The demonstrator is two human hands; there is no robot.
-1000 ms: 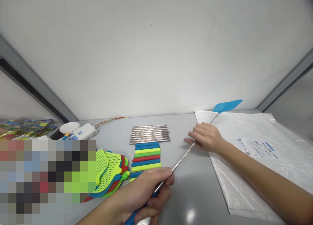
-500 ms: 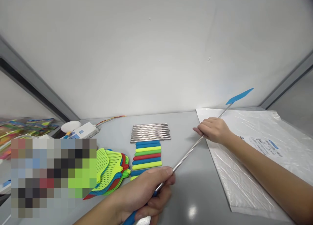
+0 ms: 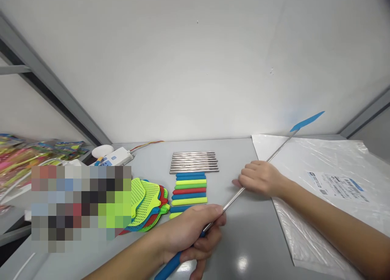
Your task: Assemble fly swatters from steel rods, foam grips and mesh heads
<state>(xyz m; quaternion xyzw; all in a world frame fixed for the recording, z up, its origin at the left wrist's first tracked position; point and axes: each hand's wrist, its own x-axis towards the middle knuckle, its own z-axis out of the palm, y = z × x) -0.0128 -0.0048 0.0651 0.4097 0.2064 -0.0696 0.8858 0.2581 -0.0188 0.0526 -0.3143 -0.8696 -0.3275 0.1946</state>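
A fly swatter with a thin metal rod (image 3: 280,149) runs slantwise across the view. Its blue head (image 3: 307,121) is edge-on at the upper right, and its blue handle (image 3: 170,266) is at the bottom. My left hand (image 3: 202,228) is closed around the swatter where handle and rod meet. Farther up, my right hand (image 3: 260,177) wraps round the middle of the rod. Left of the rod lie a row of metal rods (image 3: 194,161) and a column of coloured handles (image 3: 189,190), partly hidden by my left hand. Perforated swatter heads (image 3: 149,199) are piled beside them.
A white plastic bag (image 3: 304,223) with a printed label covers the right of the grey table (image 3: 243,239). A power strip (image 3: 118,157) with wires sits at the back left. Packaged colourful items (image 3: 36,154) lie at the far left. A white wall (image 3: 195,77) stands behind.
My right hand has slid down the rod, closer to my left hand. My left hand keeps its grip. The whole view has shifted slightly, moving the table things rightward.
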